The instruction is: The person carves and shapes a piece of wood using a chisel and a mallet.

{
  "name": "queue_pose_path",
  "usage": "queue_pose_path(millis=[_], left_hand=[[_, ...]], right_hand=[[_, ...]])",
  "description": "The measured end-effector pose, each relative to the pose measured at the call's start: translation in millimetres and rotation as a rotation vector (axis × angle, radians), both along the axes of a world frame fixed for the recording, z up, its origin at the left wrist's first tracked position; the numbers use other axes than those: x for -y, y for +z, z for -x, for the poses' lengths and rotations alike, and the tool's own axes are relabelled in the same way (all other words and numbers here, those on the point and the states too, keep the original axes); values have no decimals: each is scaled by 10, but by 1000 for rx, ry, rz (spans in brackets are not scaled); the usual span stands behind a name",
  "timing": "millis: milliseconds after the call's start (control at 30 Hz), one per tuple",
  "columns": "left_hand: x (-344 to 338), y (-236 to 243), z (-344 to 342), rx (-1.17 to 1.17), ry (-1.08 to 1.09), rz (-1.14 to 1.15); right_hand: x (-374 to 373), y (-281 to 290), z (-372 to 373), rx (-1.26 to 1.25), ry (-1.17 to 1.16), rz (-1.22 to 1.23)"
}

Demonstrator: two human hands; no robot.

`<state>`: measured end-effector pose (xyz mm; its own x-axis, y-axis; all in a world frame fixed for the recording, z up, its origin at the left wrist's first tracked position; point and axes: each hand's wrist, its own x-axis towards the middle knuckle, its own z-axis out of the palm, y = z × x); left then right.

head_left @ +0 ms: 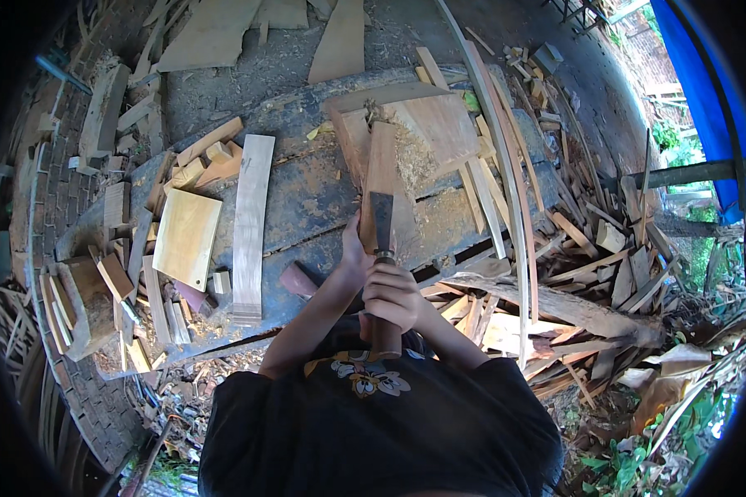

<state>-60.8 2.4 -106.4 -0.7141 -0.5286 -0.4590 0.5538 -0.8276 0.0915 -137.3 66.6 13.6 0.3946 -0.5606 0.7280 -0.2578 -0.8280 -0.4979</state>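
Observation:
My left hand (pixel 355 253) grips the side of an upright narrow wooden board (pixel 381 157), whose top rests by a notched wooden block (pixel 435 132) with shavings on it. My right hand (pixel 389 294) is closed round the wooden handle of a wide, flat steel chisel (pixel 381 217), its blade lying along the board's face. The lower end of the handle shows below my fist, near my dark shirt.
The weathered bench (pixel 298 215) carries a grey plank (pixel 253 224), a pale board (pixel 189 234), wood offcuts (pixel 211 149) and long strips (pixel 518 248). Scrap piles (pixel 605 265) lie to the right, beside a blue tarp (pixel 704 99). A low brick edge (pixel 54 207) curves along the left.

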Motion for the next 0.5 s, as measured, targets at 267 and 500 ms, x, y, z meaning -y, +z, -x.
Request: queue_pose_path(millis=[267,500], left_hand=[[35,161,35,111,18,-88],[-6,-17,-70,-354,-33,83]], right_hand=[[151,-54,76,58,-20,64],[891,-141,451,100,-263,-177]])
